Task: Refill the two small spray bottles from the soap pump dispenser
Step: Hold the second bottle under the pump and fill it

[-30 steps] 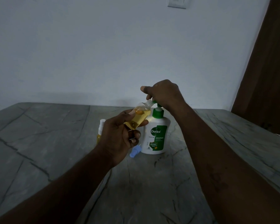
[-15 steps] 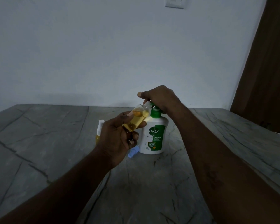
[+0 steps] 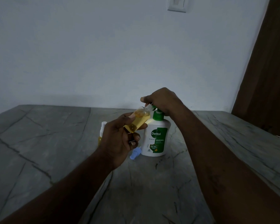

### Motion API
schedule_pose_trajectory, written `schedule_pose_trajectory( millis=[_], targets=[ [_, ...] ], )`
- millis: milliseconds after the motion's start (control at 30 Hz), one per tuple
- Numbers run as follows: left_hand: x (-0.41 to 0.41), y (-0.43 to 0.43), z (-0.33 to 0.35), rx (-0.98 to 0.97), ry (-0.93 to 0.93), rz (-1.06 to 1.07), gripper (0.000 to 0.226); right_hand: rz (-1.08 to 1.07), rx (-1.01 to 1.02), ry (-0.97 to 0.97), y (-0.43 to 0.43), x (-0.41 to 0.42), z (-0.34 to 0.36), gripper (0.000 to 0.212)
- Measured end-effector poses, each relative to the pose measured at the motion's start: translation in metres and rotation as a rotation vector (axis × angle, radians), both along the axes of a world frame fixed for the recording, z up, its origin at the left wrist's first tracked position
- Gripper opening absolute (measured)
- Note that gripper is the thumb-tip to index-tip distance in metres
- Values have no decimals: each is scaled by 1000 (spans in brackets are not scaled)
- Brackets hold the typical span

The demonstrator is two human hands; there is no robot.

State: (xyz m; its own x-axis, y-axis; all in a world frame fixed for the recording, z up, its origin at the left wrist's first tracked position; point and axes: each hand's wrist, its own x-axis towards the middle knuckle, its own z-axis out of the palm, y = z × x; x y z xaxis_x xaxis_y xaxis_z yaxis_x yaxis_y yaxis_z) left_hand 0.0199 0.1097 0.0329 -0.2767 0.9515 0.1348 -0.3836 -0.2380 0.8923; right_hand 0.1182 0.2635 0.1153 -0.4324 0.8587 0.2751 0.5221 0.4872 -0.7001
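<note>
The left hand [image 3: 120, 139] hides most of a second small spray bottle [image 3: 103, 126] standing on the grey veined stone counter [image 3: 39, 143]; only its white cap and a sliver of yellow show. That hand grips a small clear spray bottle of yellow liquid [image 3: 139, 121], tilted, with its neck up at the nozzle. The right hand [image 3: 162, 101] is clasped over the green pump head of the white soap pump dispenser [image 3: 157, 138], covering most of it. A pale blue plastic cap [image 3: 135, 154] lies beside the dispenser's base
</note>
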Motion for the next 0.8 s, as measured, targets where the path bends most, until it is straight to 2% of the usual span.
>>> schedule_pose_trajectory(
  millis=[167, 267, 400, 533, 700, 800],
  targets=[
    [2, 0, 0, -11, -4, 9, 45, -7, 21, -11, 0, 1, -1, 34],
    [3, 0, 1, -6, -4, 8, 41, -16, 103, -12, 1, 0, 0, 38],
    [3, 0, 2, 9, -2, -6, 46, -20, 155, -6, 2, 1, 3, 42],
    [3, 0, 3, 9, 6, -6, 54, 12, 80, 50, 0, 3, 2, 39],
    [2, 0, 0, -7, -3, 1, 48, 26, -47, 27, 0, 1, -2, 40],
    [2, 1, 0, -3, 7, 6, 55, 24, -39, 18, 1, 2, -3, 39]
  ],
)
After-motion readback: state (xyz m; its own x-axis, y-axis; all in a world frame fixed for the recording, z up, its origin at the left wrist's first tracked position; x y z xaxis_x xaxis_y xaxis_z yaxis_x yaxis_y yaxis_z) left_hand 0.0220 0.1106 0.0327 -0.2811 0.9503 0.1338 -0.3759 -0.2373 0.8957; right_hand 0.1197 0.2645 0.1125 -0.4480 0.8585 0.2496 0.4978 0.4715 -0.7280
